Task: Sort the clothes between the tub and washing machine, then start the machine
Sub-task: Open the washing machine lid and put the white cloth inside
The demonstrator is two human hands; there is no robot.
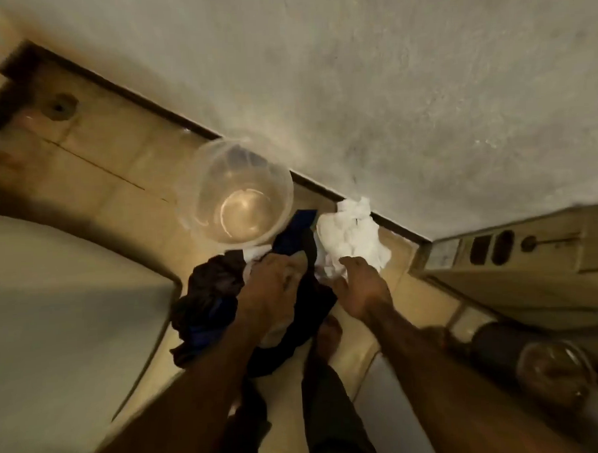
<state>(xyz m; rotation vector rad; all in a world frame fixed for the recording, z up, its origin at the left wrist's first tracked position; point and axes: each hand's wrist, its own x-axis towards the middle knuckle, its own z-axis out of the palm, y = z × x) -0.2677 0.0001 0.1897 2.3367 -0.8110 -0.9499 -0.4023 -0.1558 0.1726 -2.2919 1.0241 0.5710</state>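
A clear round tub (243, 191) stands on the tiled floor by the wall, with nothing in it that I can see. Just in front of it lies a heap of dark and blue clothes (208, 298). My left hand (269, 289) grips a pale garment on top of that heap. To the right, against the wall, sits a crumpled white cloth (351, 236); my right hand (360, 288) reaches onto its near edge, fingers curled into the fabric. The washing machine (518, 251) shows at the right edge, its control panel facing up.
A rough plastered wall (387, 85) runs along the back with a dark skirting line. A floor drain (59, 107) lies far left. A large pale curved surface (54, 305) fills the left side. My foot (328, 334) stands behind the clothes. A clear dome (554, 369) sits low right.
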